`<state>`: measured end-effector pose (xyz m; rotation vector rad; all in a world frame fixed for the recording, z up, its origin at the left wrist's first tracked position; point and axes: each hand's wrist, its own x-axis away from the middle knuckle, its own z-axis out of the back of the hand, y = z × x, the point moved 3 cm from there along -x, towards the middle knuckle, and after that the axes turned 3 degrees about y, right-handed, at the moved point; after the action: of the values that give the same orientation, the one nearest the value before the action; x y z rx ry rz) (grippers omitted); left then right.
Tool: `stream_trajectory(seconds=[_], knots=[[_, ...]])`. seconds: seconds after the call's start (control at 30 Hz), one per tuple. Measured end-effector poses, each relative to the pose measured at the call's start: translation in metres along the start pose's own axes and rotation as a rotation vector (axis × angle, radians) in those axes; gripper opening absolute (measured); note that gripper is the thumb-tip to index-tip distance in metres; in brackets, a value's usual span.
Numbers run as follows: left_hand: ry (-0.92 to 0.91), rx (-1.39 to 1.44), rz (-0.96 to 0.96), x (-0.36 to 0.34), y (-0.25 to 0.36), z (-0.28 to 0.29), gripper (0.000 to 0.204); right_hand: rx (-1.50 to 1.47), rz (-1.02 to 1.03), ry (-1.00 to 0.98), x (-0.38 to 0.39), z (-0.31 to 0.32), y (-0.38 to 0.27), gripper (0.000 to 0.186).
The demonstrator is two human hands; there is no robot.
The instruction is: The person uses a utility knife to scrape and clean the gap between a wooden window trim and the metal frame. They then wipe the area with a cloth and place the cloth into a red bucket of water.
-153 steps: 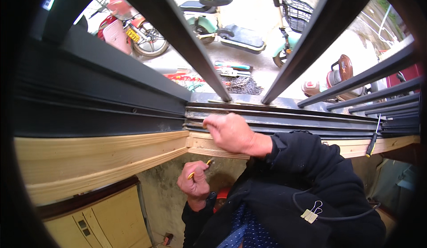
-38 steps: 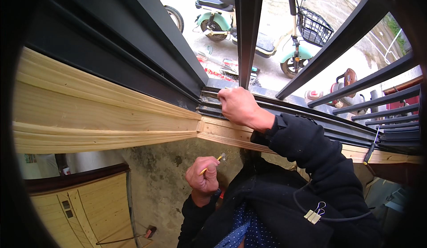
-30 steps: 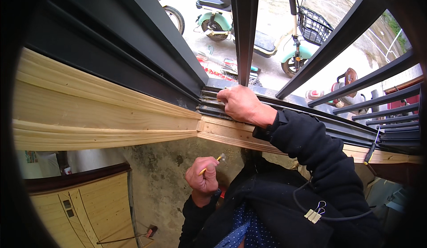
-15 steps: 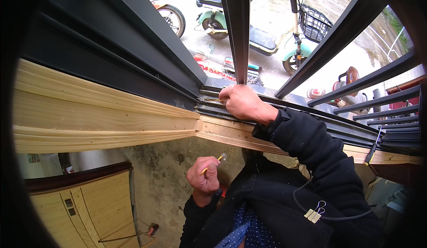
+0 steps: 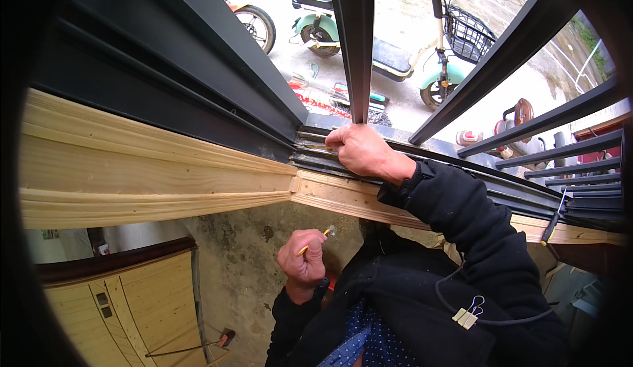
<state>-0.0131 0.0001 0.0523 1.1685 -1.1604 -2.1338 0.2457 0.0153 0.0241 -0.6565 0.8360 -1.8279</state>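
Two hands, a left hand and a right hand, are holding one slim tool each at the corner of a dark window track. The left grip is wrapping fully around one yellow brush, its fingers folding tight, while the brush's single pale tuft is poking out past the thumb, below the trim and apart from it. The right grip is pinching one thin tan stick, its far side turning out of view; the stick is projecting leftward over the track, and whether its tip is touching the groove, one cannot tell.

Two lengths of pale wood trim, one to the left and one to the right, are meeting in a corner beside the track. One screwdriver is resting at the far right, its dark handle against the trim. One binder clip is sitting on the front of one black jacket. Outside, one mint scooter with one black basket is standing behind the bars, and one other wheel is showing to its left.
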Motion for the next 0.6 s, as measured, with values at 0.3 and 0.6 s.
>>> stream_trajectory(seconds=[0.3,0.6], knots=[[-0.021,-0.019,-0.013,-0.004,-0.001,-0.001,0.023,0.019,0.053,-0.221,0.021,0.012,-0.013,0.030],[-0.038,-0.026,-0.011,-0.003,-0.007,0.002,0.013,0.234,-0.076,0.011,0.013,0.017,-0.018,0.021]])
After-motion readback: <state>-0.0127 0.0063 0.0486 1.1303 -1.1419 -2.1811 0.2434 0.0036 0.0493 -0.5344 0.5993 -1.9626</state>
